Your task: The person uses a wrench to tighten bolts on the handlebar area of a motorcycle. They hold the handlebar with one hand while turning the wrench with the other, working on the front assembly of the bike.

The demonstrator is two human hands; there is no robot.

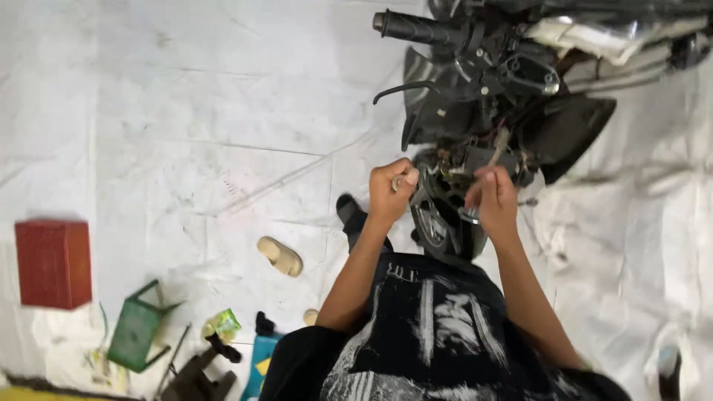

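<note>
A black motorbike front point(512, 111) stands ahead of me, with its handlebar grip point(412, 28) and brake lever point(405, 89) pointing left. My left hand point(391, 189) is closed on a small metal part at the bike's open front, just above the front wheel point(434, 223). To its right, my right hand point(492, 199) pinches a small metal piece, close to the same exposed spot. What exactly each hand grips is too small to tell. Both forearms reach forward from my black printed shirt.
White sheeting point(186, 134) covers the floor. A red crate point(53, 263) sits at the left, a green box point(137, 330) and dark tools point(197, 375) near the bottom left. A beige sandal point(280, 256) lies left of my arm. A foot in a shoe point(668, 371) shows bottom right.
</note>
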